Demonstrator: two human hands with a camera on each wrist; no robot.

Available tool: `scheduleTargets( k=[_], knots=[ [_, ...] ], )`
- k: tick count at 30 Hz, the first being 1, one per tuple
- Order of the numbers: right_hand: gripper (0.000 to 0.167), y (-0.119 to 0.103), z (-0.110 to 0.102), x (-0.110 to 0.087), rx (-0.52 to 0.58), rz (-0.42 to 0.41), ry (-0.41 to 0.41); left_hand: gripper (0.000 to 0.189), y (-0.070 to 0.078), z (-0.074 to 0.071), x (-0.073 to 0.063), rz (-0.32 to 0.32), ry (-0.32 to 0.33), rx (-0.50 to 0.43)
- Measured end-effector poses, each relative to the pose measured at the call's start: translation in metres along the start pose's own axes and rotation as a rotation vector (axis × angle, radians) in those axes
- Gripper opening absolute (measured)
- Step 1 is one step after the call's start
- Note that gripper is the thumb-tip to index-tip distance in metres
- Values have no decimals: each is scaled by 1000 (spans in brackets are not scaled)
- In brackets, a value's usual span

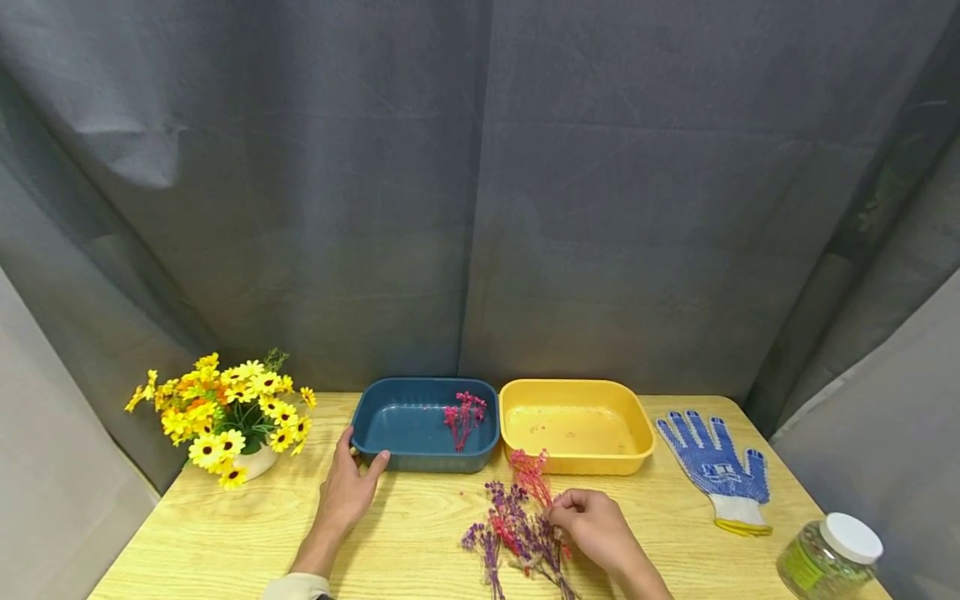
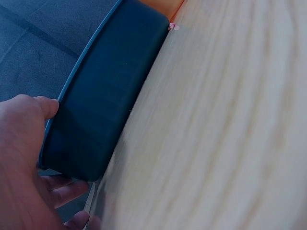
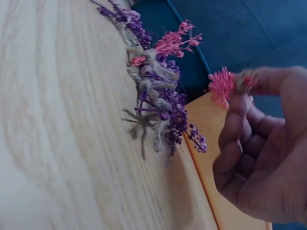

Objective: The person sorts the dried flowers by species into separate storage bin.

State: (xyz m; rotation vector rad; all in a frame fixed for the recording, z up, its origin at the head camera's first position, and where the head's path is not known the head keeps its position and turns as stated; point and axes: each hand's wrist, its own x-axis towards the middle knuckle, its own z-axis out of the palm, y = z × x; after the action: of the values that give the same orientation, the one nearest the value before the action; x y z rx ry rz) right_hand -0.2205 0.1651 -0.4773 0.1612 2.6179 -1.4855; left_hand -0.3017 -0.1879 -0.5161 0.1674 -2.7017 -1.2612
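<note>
my left hand (image 1: 347, 496) gripped the near left corner of the blue tub (image 1: 427, 462), thumb on its rim. my right hand (image 1: 596, 529) pinched a pink sprig (image 1: 532, 477) between thumb and finger, in front of the blue tub and to its right. purple flowers (image 1: 534, 540) lay near there on the table (image 1: 420, 533), and a darker pink sprig (image 1: 465, 410) sat inside the tub's right end. the yellow tub (image 1: 592, 464) stood just beside it, on the right.
</note>
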Motion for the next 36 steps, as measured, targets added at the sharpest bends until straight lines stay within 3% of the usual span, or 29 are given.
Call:
scheduleTargets(
  k=[7,12,18,27,36],
  knots=[
    [21,-2,-5,-1,190,-20,-133,96,1,0,0,-2,-4,-2],
    [23,-4,-4,-1,276,-40,-159,97,0,0,0,4,-4,2],
    [32,-2,-1,1,329,-51,-131,98,0,0,0,5,-3,5],
    [33,-9,4,5,340,-75,-69,93,0,-1,1,7,16,4],
    [29,-15,15,22,325,-71,3,98,-1,0,1,5,4,-16]
  ],
)
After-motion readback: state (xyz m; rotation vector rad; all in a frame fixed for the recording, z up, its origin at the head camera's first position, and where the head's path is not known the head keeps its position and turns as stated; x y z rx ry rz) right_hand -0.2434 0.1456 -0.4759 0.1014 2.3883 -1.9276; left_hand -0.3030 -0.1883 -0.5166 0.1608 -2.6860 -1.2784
